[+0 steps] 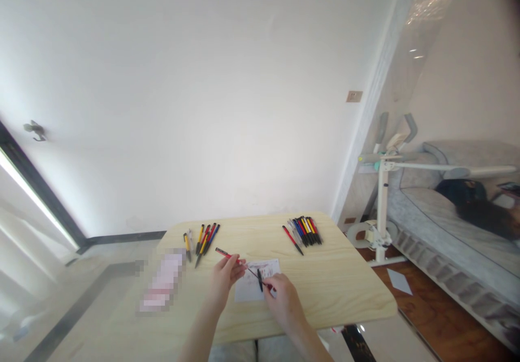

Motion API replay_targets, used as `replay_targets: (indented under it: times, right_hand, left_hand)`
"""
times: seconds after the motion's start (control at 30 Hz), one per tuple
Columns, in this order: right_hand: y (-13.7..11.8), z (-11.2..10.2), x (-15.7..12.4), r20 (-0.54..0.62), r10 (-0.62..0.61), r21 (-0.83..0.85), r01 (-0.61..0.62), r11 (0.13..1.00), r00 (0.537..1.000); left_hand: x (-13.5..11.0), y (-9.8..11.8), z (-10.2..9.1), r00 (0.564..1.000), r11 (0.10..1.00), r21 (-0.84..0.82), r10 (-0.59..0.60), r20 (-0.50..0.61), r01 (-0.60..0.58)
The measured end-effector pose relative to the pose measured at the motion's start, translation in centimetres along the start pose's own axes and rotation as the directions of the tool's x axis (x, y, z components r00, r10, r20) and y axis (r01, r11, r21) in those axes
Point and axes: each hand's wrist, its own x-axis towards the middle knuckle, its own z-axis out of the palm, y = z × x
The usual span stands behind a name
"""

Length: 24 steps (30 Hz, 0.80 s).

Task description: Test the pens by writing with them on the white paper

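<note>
Reaches in from the lower edge with the left hand point(229, 270), clamping a slanted red pen barrel point(222, 252) between thumb and fingers. Angles the right hand point(283, 296) inward, knuckles up, pinching a thin dark refill point(252, 271) beside a black pen piece point(259, 278), above scribbled white paper point(247, 290) on the wood-grain table point(337, 280).

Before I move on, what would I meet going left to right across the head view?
Wall hook → left pen group → left hand → right hand → right pen group → wall socket → exercise machine's upright post → grey sofa.
</note>
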Motion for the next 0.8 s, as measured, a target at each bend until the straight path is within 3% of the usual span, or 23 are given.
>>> replay_targets:
  times: [0.23, 0.53, 0.8]
  right_hand:
    - [0.2, -0.4, -0.1, -0.012, 0.012, 0.024, -0.012, 1.0, 1.0]
    - [2.3, -0.3, -0.1, -0.057, 0.071, 0.019, -0.07, 0.997, 0.996]
    - [1.8, 0.2, -0.4, -0.053, 0.064, -0.096, -0.069, 0.993, 0.997]
  left_hand:
    - [-0.1, -0.2, -0.3, 0.999, 0.996, -0.086, -0.038, -0.021, 0.036]
    - [-0.6, -0.9, -0.8, 0.996, 0.971, -0.222, -0.093, -0.01, 0.089]
    - [-0.5, -1.6, -2.0, 0.984, 0.888, -0.424, -0.155, 0.093, 0.18]
